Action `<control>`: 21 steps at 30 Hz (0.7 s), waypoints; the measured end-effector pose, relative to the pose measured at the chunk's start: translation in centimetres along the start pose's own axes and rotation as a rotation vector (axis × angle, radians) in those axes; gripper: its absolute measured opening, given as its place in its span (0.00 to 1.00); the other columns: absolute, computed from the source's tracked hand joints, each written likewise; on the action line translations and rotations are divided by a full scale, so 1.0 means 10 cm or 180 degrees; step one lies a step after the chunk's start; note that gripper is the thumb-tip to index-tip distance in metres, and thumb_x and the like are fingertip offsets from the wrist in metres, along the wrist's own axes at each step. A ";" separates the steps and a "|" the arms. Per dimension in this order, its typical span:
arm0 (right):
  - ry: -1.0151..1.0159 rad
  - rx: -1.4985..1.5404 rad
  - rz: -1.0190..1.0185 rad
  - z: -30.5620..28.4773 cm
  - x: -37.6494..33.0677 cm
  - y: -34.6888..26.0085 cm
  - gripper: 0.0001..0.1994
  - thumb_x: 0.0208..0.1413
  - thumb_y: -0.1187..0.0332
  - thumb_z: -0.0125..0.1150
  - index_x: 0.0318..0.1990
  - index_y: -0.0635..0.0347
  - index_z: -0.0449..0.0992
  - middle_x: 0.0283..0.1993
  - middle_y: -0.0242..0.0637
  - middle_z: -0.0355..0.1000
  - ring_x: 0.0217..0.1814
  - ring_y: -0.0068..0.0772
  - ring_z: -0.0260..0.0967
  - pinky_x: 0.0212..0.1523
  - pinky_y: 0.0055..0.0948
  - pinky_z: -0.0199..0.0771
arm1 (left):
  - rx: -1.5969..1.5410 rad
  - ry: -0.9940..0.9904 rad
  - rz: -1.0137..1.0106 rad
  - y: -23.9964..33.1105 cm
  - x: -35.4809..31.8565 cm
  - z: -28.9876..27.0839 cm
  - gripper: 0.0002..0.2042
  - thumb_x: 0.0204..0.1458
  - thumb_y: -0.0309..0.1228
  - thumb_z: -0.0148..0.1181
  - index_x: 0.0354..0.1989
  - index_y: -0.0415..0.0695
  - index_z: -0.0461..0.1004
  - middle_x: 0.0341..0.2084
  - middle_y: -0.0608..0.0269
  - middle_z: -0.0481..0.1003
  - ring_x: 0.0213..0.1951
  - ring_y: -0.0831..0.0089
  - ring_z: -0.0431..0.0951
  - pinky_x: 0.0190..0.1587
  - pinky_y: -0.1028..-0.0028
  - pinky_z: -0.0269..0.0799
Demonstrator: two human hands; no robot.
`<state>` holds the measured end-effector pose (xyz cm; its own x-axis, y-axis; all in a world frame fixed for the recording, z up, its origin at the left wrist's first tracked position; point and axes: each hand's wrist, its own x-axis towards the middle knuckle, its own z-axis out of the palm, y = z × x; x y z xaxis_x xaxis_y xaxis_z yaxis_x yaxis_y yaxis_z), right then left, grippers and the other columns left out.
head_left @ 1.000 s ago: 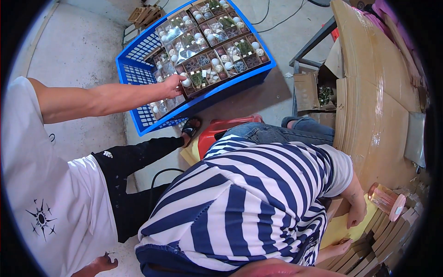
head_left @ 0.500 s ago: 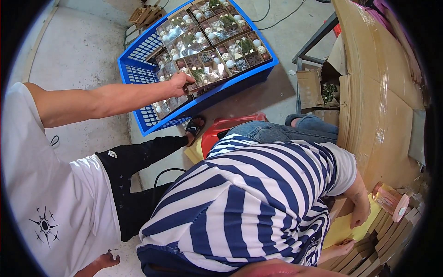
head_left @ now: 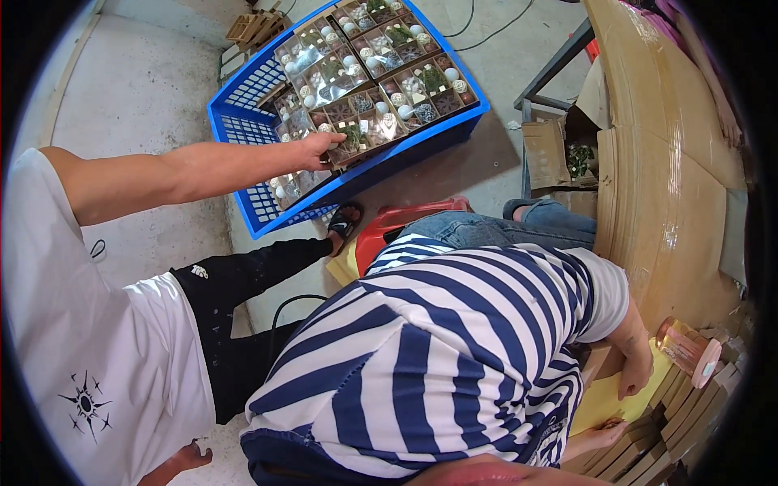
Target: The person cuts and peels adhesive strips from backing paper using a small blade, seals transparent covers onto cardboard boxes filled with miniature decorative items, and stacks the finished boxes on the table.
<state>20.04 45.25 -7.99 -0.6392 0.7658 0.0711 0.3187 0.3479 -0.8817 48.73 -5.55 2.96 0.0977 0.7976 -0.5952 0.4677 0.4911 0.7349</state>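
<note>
My left hand [head_left: 636,379] hangs from a bent arm over a yellow sheet [head_left: 598,398], its fingers curled and pointing down at the surface. Whatever they pinch, if anything, is hidden. My right hand [head_left: 601,437] comes in low beside the sheet's near edge, mostly cut off by my striped shirt [head_left: 454,340]. A small brown bit [head_left: 613,423] shows at its fingers, too small to name. Close to my left hand, a clear pinkish jar with a pale lid [head_left: 689,350] lies tilted.
At left a co-worker in white reaches a hand [head_left: 318,151] to clear-topped boxes of ornaments [head_left: 356,105] in a blue plastic crate [head_left: 356,182]. Flattened cardboard [head_left: 673,178] stands on the right, near an open carton [head_left: 545,154]. A red stool [head_left: 381,227] is under me.
The co-worker's hand has shifted slightly at the nearest ornament box, and glare on its clear top has lessened. My hands stay almost in the same place.
</note>
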 end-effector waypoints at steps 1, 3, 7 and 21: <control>0.0001 0.0010 0.0001 0.01 0.00 0.00 0.24 0.69 0.58 0.53 0.59 0.73 0.71 0.55 0.46 0.73 0.54 0.35 0.72 0.55 0.28 0.72 | -0.0026 -0.0063 -0.0087 0.12 -0.12 0.24 0.15 0.61 0.36 0.51 0.55 0.52 0.69 0.24 0.60 0.70 0.33 0.63 0.73 0.54 0.55 0.72; 0.0001 0.0021 0.0004 0.01 0.00 -0.01 0.24 0.69 0.58 0.53 0.59 0.73 0.71 0.55 0.46 0.73 0.54 0.35 0.72 0.55 0.28 0.72 | -0.0083 -0.0190 -0.0254 0.35 -0.33 0.76 0.15 0.62 0.35 0.50 0.56 0.52 0.68 0.24 0.60 0.69 0.32 0.63 0.73 0.55 0.55 0.72; 0.0004 0.0040 0.0003 0.03 0.01 -0.05 0.24 0.69 0.58 0.53 0.59 0.73 0.71 0.55 0.46 0.73 0.55 0.35 0.72 0.55 0.29 0.72 | -0.0194 -0.0439 -0.0584 0.88 -0.84 1.82 0.16 0.62 0.34 0.49 0.58 0.52 0.66 0.23 0.61 0.68 0.32 0.64 0.72 0.57 0.55 0.71; 0.0033 0.0090 0.0008 0.08 0.02 -0.20 0.24 0.68 0.59 0.53 0.59 0.73 0.71 0.55 0.46 0.72 0.55 0.36 0.72 0.56 0.29 0.72 | -0.0565 -0.1332 -0.1719 2.01 -2.72 4.07 0.20 0.65 0.29 0.46 0.65 0.53 0.61 0.20 0.62 0.63 0.31 0.67 0.69 0.61 0.54 0.70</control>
<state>18.72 44.31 -6.53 -0.6309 0.7723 0.0736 0.3003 0.3306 -0.8947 91.25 -31.59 20.71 0.2387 0.2420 -0.9405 0.3991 0.8584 0.3222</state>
